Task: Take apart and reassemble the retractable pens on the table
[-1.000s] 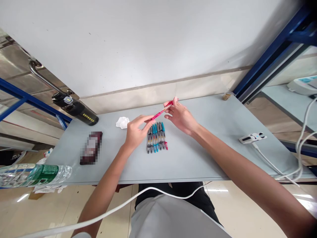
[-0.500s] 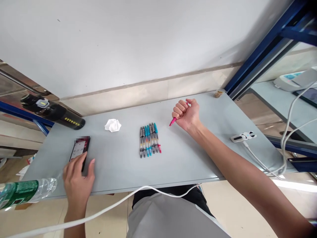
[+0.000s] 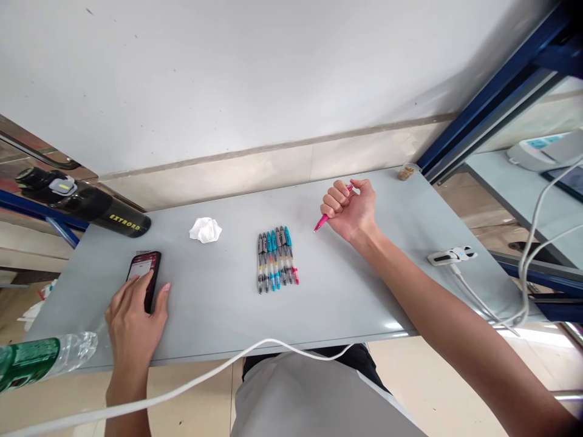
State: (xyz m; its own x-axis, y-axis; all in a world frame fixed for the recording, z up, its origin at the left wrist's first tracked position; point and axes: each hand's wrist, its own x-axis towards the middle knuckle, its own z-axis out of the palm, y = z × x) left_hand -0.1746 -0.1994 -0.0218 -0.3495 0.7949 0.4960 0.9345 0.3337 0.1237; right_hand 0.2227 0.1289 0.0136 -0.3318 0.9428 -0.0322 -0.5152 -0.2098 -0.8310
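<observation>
A pink pen [image 3: 321, 223] is held in my right hand [image 3: 350, 207], whose fingers are curled round it with the palm side showing. The pen's tip points down to the left, toward the tabletop. My left hand [image 3: 136, 312] lies over the lower part of a dark phone [image 3: 142, 265], its fingers stretched and the thumb apart. Its fingertips cover part of the screen. Between the hands, several assembled pens [image 3: 276, 260] lie side by side in a row, with grey and blue grips and clear barrels; one has a red end.
A crumpled white tissue [image 3: 206, 230] lies left of the pens. A black bottle [image 3: 104, 209] and a green-labelled plastic bottle [image 3: 36, 361] are at the left. On the right are a white device with a cable [image 3: 452, 255] and a small cup [image 3: 407, 172]. A white cord [image 3: 191, 383] crosses in front.
My left hand has moved slightly further over the phone, and the phone's screen looks different. My right hand still grips the pink pen. The view has shifted a little.
</observation>
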